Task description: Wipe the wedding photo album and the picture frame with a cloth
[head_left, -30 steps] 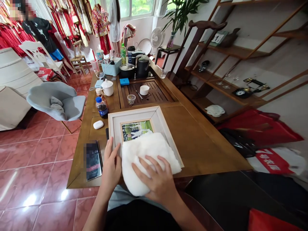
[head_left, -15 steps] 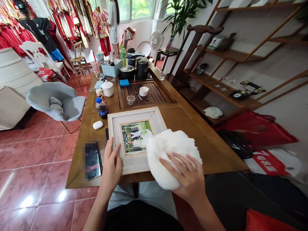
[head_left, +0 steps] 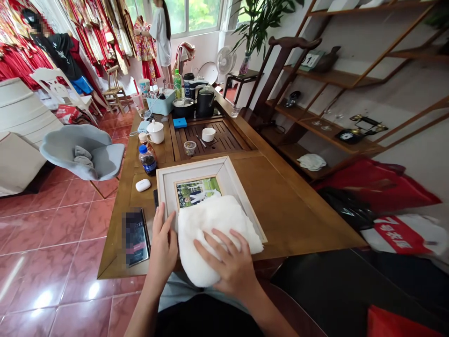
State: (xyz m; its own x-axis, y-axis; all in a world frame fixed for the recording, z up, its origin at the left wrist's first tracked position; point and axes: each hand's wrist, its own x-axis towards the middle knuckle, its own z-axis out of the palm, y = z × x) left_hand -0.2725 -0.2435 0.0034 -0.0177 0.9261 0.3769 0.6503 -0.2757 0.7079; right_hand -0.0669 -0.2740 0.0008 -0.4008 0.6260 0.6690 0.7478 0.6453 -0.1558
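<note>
A picture frame [head_left: 224,168] with a pale, wide border lies flat near the front edge of the table. Inside it is a photo [head_left: 189,189] of people outdoors on grass, its lower part covered. My left hand [head_left: 164,241] grips the frame's left side, fingers along the border and thumb over its edge. Under my right hand [head_left: 228,260] is a fluffy white cloth [head_left: 217,213], held with bent fingers and pressed on the lower part of the frame. The cloth hides the frame's lower border and hangs past the table's front edge.
Left of the frame are a phone [head_left: 136,236], a white earbud case [head_left: 142,185] and a cola bottle [head_left: 147,161]. Beyond sit a tea tray [head_left: 224,140], a lidded white cup [head_left: 155,132] and a black kettle [head_left: 205,100]. Two people stand near hanging garments.
My right hand has moved the white cloth left across the frame, covering more of the photo and baring the frame's right border. My left hand stays at the frame's left side.
</note>
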